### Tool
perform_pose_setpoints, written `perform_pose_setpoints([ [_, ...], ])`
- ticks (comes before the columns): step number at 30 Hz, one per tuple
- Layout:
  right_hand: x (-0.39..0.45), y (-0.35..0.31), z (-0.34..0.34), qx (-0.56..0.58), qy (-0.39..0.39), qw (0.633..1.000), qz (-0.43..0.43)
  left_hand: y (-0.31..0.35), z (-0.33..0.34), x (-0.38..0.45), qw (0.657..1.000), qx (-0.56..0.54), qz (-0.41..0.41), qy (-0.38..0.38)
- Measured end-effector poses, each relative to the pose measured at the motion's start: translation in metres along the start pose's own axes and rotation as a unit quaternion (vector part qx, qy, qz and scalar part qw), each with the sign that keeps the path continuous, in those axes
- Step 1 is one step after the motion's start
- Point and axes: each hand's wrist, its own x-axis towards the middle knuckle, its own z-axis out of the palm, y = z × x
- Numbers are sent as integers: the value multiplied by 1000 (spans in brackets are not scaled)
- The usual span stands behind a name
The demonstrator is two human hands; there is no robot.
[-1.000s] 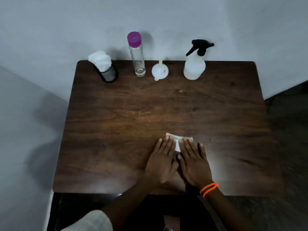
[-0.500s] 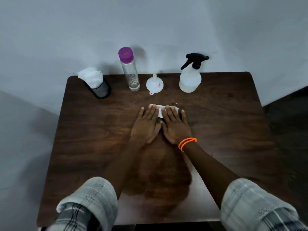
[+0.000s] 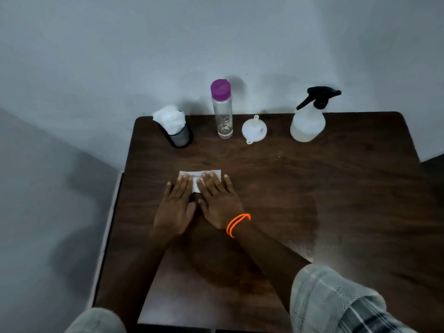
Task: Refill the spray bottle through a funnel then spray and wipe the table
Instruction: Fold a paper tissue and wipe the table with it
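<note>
Dark wood-grain table (image 3: 336,188), rounded corners. Left hand (image 3: 174,207) and right hand (image 3: 219,203) flat, fingers straight, pressing white folded tissue (image 3: 195,175) left of centre. At the back edge: translucent bulbous spray bottle (image 3: 308,121), clear cylindrical bottle (image 3: 222,116), white plastic funnel (image 3: 254,129) between them.

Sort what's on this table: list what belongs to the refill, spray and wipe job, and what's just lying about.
Belongs to the job:
- spray bottle
- funnel, resting upside down
- clear bottle with purple cap
- white wipe, pressed flat under left hand and right hand
- table

Lying about:
- black mesh cup of spare tissues, possibly the wipe's source
</note>
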Motion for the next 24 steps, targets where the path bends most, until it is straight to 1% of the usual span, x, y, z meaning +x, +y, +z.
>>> perform_pose_setpoints([
  [2,-19,-16,8,1,4,1000,-15,1,4,-29,1000,-20,-12,14],
  [5,-56,-35,12,1,-13,1000,-26,12,16,-75,998,-52,-22,27],
  [10,-135,-53,8,3,-64,998,-24,51,40,-147,997,-68,-30,17],
  [12,-167,-54,5,-1,-75,997,-20,69,48,-169,998,-62,-16,11],
  [16,-235,-49,1,-5,-93,996,-3,111,64,-212,999,-47,3,-24],
  [20,-292,-36,-5,-3,-91,995,26,156,73,-236,997,-52,33,-43],
  [24,-323,-16,-16,-14,-92,993,74,190,77,-225,995,-38,69,-54],
])
